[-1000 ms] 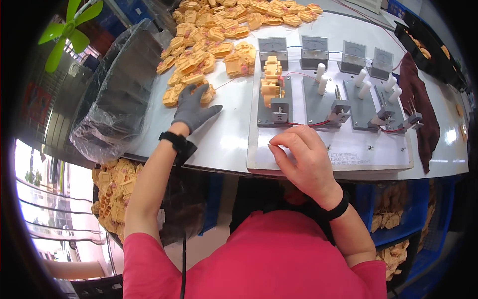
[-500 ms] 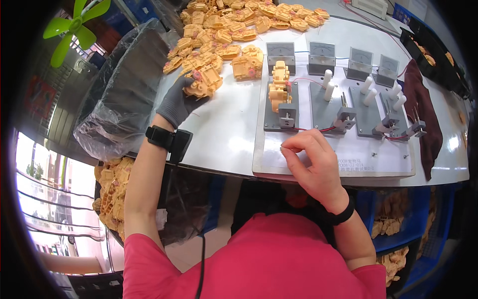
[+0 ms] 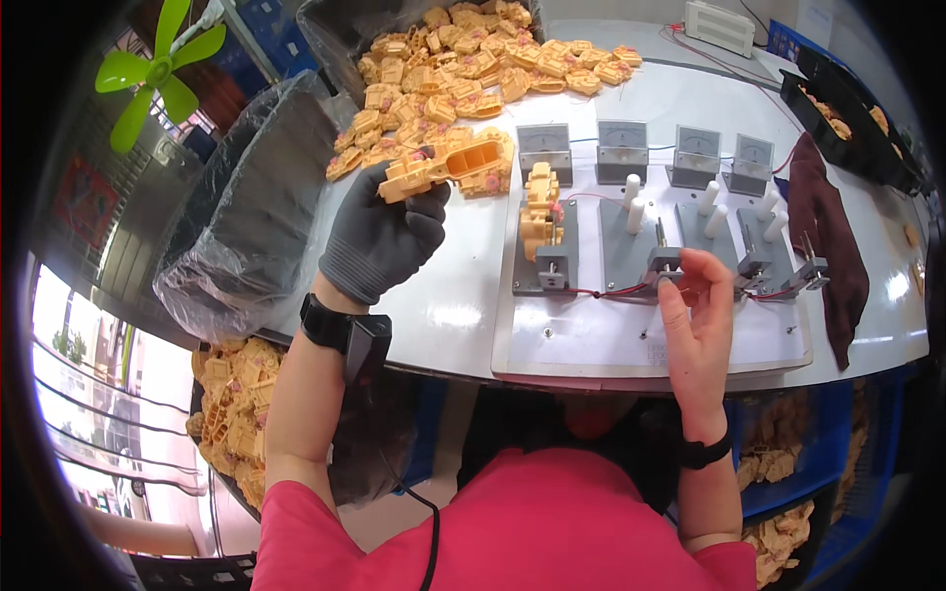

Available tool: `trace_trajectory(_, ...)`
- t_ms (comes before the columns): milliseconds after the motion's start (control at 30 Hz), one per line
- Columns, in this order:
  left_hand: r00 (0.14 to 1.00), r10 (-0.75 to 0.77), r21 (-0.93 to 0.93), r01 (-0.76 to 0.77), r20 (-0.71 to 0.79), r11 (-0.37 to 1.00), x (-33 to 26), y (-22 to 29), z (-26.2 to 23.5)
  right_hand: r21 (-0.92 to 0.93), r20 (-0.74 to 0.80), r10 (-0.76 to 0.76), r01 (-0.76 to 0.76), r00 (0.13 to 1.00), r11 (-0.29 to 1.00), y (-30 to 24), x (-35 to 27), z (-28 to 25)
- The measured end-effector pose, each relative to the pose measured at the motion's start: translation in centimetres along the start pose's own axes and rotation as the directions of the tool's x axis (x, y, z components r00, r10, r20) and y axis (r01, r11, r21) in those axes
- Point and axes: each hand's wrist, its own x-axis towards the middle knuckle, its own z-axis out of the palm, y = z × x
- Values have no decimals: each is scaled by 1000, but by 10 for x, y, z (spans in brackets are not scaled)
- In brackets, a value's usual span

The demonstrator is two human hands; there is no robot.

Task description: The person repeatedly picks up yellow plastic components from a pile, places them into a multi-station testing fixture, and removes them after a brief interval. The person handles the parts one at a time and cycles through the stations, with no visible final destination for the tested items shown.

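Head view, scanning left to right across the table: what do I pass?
Green fan → plastic-lined bin → left hand holding a yellow part → yellow part on first fixture → right hand at the clamp → brown cloth.

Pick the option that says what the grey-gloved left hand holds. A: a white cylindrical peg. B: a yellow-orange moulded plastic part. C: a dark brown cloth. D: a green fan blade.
B: the grey-gloved left hand grips a yellow-orange moulded plastic part, lifted above the white table.

grey glove [image 3: 379, 241], yellow part [image 3: 439, 169], maroon cloth [image 3: 826, 246]
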Motion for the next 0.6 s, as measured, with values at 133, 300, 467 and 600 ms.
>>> trace_trajectory(133, 997, -69, 38, 71, -41, 997, 19, -3, 22, 5, -16, -13, 13, 1000, 1000, 2, -4, -2)
trace_trajectory(300, 988, -155, 143, 153, 1, 978, 40, 4, 27, -57, 28, -87, 89, 996, 994, -6, -4, -1)
trace_trajectory(467, 973, -213, 295, 231, -90, 927, 61, -3, 49, -48, 38, -94, 96, 995, 994, -10, -4, -5)
trace_trajectory(600, 967, -142, 526, 235, -211, 818, 88, -8, 72, 21, 54, -99, 98, 994, 995, -7, -3, -8)
